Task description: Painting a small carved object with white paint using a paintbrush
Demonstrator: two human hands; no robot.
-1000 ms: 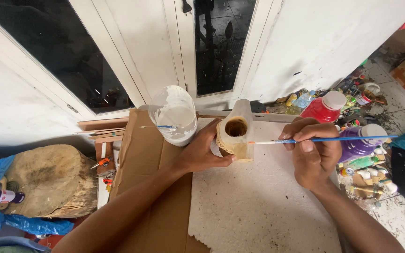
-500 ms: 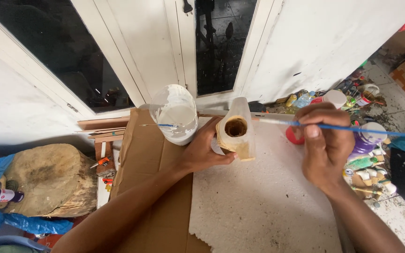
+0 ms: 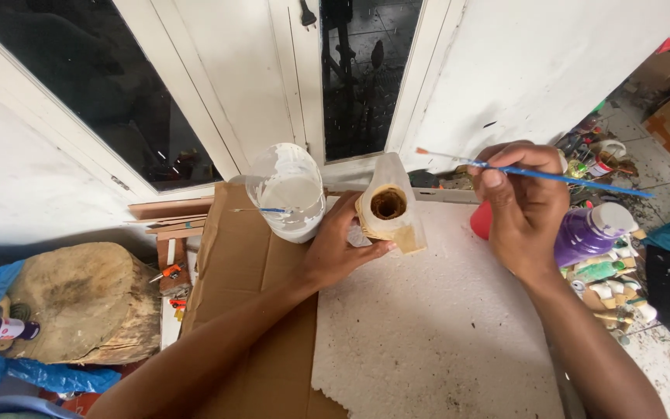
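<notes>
Bright, even daylight; sharp, wide-angle edge distortion.

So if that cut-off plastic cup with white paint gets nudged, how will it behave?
The plastic cup looks thin and light, so it probably slides or tips easily. The brush across its rim may roll off. The left hand sits right beside it.

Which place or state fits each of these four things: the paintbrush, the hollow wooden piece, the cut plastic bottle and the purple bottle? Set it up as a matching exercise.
Things:
1. paintbrush
2. hollow wooden piece
3. cut plastic bottle
4. purple bottle

Places or states:
A. stands on the cardboard, smeared with white paint inside
B. pinched in the right hand
C. held by the left hand on the white foam board
D. right of the right hand, white cap on

Pairs: 1-B, 2-C, 3-A, 4-D
</notes>
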